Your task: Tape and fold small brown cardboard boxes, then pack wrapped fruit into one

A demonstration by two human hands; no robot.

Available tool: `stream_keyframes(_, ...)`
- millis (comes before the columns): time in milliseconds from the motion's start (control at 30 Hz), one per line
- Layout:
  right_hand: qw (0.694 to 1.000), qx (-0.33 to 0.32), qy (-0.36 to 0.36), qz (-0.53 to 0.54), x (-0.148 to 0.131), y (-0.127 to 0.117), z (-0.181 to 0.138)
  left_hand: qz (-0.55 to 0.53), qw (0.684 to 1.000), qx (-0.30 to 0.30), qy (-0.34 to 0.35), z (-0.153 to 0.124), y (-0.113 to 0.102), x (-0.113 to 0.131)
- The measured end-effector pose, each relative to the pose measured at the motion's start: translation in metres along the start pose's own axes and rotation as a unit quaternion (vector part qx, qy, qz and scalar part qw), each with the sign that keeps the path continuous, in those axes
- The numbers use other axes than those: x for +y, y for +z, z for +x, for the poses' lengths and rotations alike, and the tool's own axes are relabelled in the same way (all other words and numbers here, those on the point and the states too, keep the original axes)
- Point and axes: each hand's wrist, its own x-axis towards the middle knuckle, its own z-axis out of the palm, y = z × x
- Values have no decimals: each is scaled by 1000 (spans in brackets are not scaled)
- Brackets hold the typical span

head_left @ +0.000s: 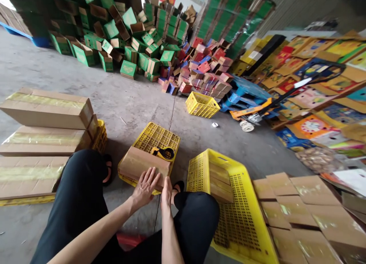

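A brown cardboard box (140,165) lies on an upturned yellow plastic crate (156,134) between my knees. My left hand (146,185) rests flat on the box's top near its front edge, fingers spread. At the box's right end, my right hand (166,190) is held upright with its fingers stretched out, seemingly against the end face. Just behind the box on the crate sits a yellow and black tape dispenser (162,152). Neither hand grips anything.
Taped long boxes (45,107) are stacked on yellow crates to my left. On the right, a tilted yellow crate (243,218) holds flat boxes, beside rows of cardboard boxes (303,214). Farther off stand a yellow crate (202,105), a pallet jack (257,113) and piled green boxes (128,68).
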Motion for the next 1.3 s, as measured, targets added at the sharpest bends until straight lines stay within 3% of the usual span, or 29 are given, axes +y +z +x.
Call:
stream_keyframes(100,1000,-3,13,-25,-10,8,-9,-1,1000,-13,2,2,-4,-4)
stream_keyframes(300,972,-75,-91,-203,-33,11,-22,-17,1000,-14,-6,7,-14,-9)
stream_keyframes(467,957,-73,-116,-255,-35,6,-22,-17,999,-36,11,3,-23,-24)
stream_keyframes(633,952,-62,-127,-271,-37,6,-25,9,998,-26,-48,-7,-38,-65)
stream_keyframes(767,949,-60,-136,-277,-40,4,-22,40,989,38,-137,-14,-41,-110)
stream_keyframes(867,945,-75,-141,-285,-43,1,-14,11,992,71,-105,-19,-33,-126)
stream_keyframes(1000,937,-79,-138,-310,-44,-1,-9,-3,989,123,-77,-26,-21,-116)
stream_keyframes(1300,936,-60,-178,-296,-52,16,-18,17,989,109,-98,-27,-21,-98)
